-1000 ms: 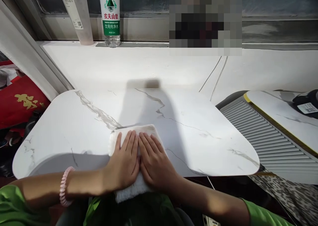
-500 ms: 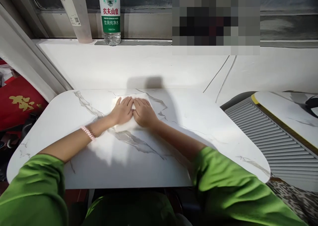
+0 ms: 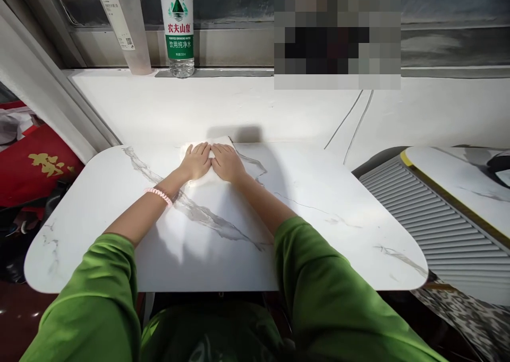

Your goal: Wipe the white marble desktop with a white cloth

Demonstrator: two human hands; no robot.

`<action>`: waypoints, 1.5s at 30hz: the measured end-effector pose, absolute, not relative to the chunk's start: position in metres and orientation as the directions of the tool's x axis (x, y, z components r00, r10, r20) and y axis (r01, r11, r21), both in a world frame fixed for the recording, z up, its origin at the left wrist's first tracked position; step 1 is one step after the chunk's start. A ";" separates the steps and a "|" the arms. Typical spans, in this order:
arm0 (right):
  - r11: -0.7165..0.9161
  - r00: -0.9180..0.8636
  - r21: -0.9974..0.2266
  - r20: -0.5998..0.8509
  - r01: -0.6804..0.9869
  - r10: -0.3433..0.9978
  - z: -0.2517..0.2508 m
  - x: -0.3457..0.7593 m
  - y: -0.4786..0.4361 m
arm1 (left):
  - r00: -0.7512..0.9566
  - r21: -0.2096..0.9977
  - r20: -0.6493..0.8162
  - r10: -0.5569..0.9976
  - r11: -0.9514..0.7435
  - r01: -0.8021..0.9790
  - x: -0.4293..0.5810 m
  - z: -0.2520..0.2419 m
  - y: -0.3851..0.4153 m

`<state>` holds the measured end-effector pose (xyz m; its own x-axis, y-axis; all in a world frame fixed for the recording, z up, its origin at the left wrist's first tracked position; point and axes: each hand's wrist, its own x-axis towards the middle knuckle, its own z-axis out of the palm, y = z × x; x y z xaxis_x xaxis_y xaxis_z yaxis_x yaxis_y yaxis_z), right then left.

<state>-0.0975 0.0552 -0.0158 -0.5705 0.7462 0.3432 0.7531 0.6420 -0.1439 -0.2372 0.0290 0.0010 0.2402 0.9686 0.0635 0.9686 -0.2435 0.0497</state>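
A white cloth lies flat on the white marbled table, close to its back edge. My left hand rests on the left part of the cloth, palm down with the fingers stretched out. Beside it, my right hand presses on the cloth the same way, and the fingertips of both hands nearly touch. The cloth's far corner reaches the wall side of the table.
On the ledge behind stand a water bottle and a translucent cup. A red bag is at the left. Two thin cables hang on the wall, and a ribbed panel with another tabletop is at the right.
Both hands and the cloth have moved forward, toward the table's back edge. My arms are more stretched out. The view has shifted slightly.
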 end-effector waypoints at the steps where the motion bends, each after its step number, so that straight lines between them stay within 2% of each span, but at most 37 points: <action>1: 0.653 -0.579 -0.143 0.349 0.744 0.737 -0.016 -0.096 0.049 | 0.241 0.046 0.069 0.968 -0.245 0.969 -0.237 0.000 0.023; 8: 0.678 -0.590 -0.153 0.383 0.719 0.711 -0.021 -0.074 -0.039 | 0.352 0.001 0.135 0.926 -0.356 0.935 -0.224 -0.004 -0.069; 14: 0.805 -0.747 -0.080 0.326 0.588 0.579 -0.005 -0.046 -0.127 | 0.504 -0.001 0.165 0.848 -0.511 0.860 -0.219 0.000 -0.159; 18: 0.776 -0.722 -0.112 0.305 0.621 0.622 -0.003 -0.046 -0.143 | 0.509 0.001 0.147 0.848 -0.515 0.857 -0.221 0.005 -0.174; 21: 0.763 -0.712 -0.127 0.288 0.634 0.640 -0.008 -0.056 -0.130 | 0.471 -0.013 0.089 0.878 -0.472 0.881 -0.222 0.010 -0.163; 25: 0.744 -0.690 -0.177 0.285 0.645 0.666 -0.016 -0.077 -0.087 | 0.330 0.024 0.015 0.944 -0.330 0.944 -0.228 0.013 -0.123; 28: 0.680 -0.618 -0.212 0.295 0.701 0.729 -0.019 -0.098 -0.043 | 0.252 0.078 0.036 0.967 -0.254 0.964 -0.240 0.010 -0.075; 35: 0.605 -0.540 -0.190 0.303 0.773 0.785 -0.020 -0.139 0.054 | 0.233 0.157 0.085 0.969 -0.244 0.957 -0.273 0.006 0.032; 45: 0.670 -0.574 -0.195 0.383 0.716 0.724 -0.028 -0.137 0.065 | 0.156 0.164 0.095 0.983 -0.170 0.972 -0.270 0.006 0.037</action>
<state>-0.1369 0.0647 -0.0282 -0.5738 0.7241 0.3827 0.7161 0.6703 -0.1945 -0.2702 0.0368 0.0057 0.1563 0.9831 0.0951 0.9717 -0.1703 0.1636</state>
